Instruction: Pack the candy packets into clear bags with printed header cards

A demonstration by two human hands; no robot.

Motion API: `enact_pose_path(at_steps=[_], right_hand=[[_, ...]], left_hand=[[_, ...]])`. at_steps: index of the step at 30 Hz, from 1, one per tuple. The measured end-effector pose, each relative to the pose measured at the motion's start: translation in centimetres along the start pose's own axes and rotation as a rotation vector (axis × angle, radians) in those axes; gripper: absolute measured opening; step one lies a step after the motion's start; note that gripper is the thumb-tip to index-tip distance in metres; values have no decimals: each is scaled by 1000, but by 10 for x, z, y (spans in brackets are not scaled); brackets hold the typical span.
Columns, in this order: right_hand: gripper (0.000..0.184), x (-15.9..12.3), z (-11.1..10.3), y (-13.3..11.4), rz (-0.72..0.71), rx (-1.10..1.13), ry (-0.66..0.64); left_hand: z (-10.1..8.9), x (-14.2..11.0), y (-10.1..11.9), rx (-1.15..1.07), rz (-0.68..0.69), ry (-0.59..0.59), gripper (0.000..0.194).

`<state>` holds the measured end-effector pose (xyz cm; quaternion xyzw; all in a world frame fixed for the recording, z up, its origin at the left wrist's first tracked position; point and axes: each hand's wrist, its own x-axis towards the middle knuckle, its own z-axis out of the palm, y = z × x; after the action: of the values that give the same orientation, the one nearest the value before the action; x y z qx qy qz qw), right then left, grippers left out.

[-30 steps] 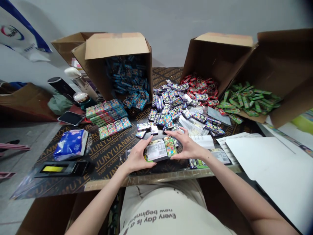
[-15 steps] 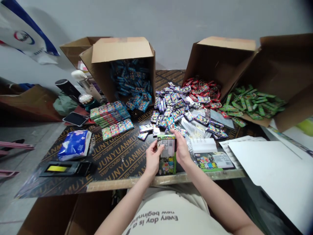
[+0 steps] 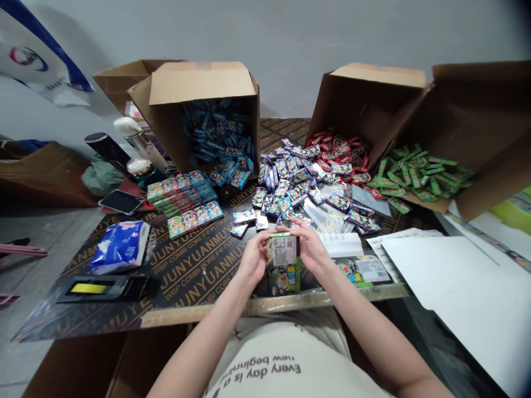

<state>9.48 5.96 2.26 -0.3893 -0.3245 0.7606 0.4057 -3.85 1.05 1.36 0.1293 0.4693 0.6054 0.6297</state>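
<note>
Both hands hold one small printed carton upright above the table's near edge. My left hand grips its left side with curled fingers, and my right hand grips its right side and top. The carton shows a white label panel above green cartoon print. Just beyond it lies a heap of small purple packets. More flat printed cartons lie right of my right hand.
Tipped cardboard boxes spill blue packets, red packets and green packets. Stacked colourful boxes, a tissue pack, a black tool, a phone and bottles sit at left. White sheets lie right.
The carton lay flat and sideways between my hands a second ago. It has been turned upright and lifted slightly, and my hands have closed in on its sides.
</note>
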Motion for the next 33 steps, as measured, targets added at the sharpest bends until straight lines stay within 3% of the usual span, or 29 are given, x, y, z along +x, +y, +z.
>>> enact_pose_path(at_steps=[3,6,8,10,16,23,25,28,33], right_hand=[[19,2,-7,0,-47,-109,-16],[13,-2,-11,1,-303,-336,-20],[14,-7,-12,1,-443,-499,-20],[15,-9,-12,-1,-491,-589,-26],[19,-3,-11,-10,-412,-588,-77],[21,0,-13,-15,-400,-612,-125],[21,0,-15,-16,-403,-619,-138],[19,-3,-17,-16,-455,-667,-132],[16,-12,-20,-11,-689,-808,-154]], left_hand=[[1,-2,12,266,227,-34,18],[1,-8,20,682,592,-68,11],[1,-11,25,869,730,-103,9],[0,-12,30,933,721,-128,11],[-1,2,45,832,377,-160,19],[-1,9,49,764,275,-242,16],[0,6,51,863,352,-276,14],[1,-1,50,1050,607,-295,12],[-1,-8,44,1198,931,-375,12]])
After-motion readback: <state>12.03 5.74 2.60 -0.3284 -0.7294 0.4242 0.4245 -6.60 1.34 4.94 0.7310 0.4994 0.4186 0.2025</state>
